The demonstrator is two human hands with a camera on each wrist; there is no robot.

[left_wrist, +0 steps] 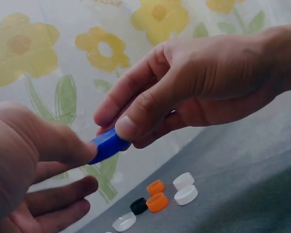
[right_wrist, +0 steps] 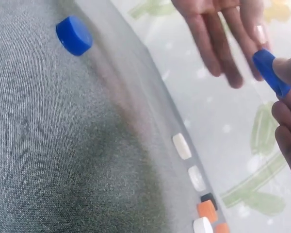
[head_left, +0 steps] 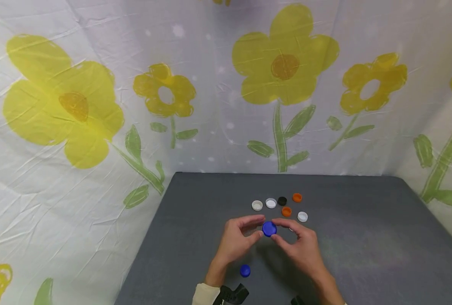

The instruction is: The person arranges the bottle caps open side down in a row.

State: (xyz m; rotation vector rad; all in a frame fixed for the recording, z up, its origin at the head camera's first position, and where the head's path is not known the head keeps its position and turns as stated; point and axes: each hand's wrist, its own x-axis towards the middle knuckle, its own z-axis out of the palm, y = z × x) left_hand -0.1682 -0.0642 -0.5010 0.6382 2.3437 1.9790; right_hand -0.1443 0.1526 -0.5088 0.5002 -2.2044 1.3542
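Observation:
A blue bottle cap (head_left: 269, 228) is held up above the grey table between both hands. My left hand (head_left: 236, 238) has thumb and forefinger at its left edge, the other fingers loosely spread. From the opposite side my right hand (head_left: 301, 245) pinches the cap between thumb and fingers. In the left wrist view, the cap (left_wrist: 107, 144) tilts between the two thumbs. A second blue cap (head_left: 245, 270) lies on the table below the left hand, and shows larger in the right wrist view as a ridged blue cap (right_wrist: 74, 36).
Beyond the hands lie several loose caps: a white cap (head_left: 257, 205), another white cap (head_left: 271, 203), a black cap (head_left: 282, 201), an orange cap (head_left: 297, 197), a nearer orange cap (head_left: 286, 211) and a white cap (head_left: 302, 217). A flowered sheet (head_left: 214, 140) hangs behind the grey table (head_left: 363, 237).

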